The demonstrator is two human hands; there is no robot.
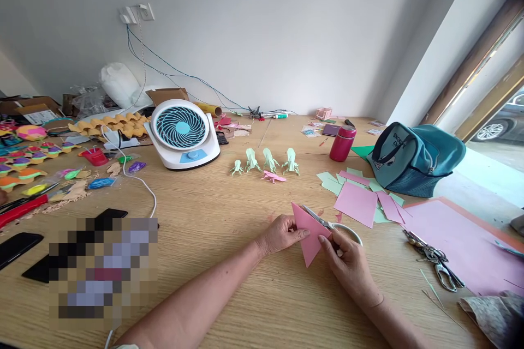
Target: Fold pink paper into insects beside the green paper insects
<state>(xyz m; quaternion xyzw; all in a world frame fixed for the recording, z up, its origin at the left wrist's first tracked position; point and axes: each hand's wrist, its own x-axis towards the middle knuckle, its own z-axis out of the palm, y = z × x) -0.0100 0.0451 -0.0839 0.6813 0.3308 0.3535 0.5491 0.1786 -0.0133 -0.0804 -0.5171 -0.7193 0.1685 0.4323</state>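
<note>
Gripping a pink paper triangle [313, 244] above the near part of the wooden table [229, 212]: both hands engaged. Left hand [284, 233] pinches its left side, thumb flat on the front face, fingers behind. Right hand [347, 256] pinches the right corner with the thumb and also carries scissors [326, 223]; blades point up and to the left along the paper's upper right edge. Contact between blades and paper: cannot tell. How the fingers sit in the handle loops is hidden.

Right of the hands: a bunch of keys [432, 253] lies on a large pink sheet [470, 240], with a crumpled cloth [497, 311] at the near side. Beyond the scissors, a pink square [356, 204] lies beside pale green and pink offcuts.

Farther out, mid-table: a small pink paper figure [273, 176] lies in front of four pale green paper figures, the rightmost [291, 161] standing slightly apart. To their right, a red flask [343, 144] stands upright near a teal bag [421, 158]. To their left, a white fan [184, 133] faces the table; a tan egg tray [110, 124] lies beside it. On the back wall [262, 27], plugs and cords hang from a socket [147, 11].
</note>
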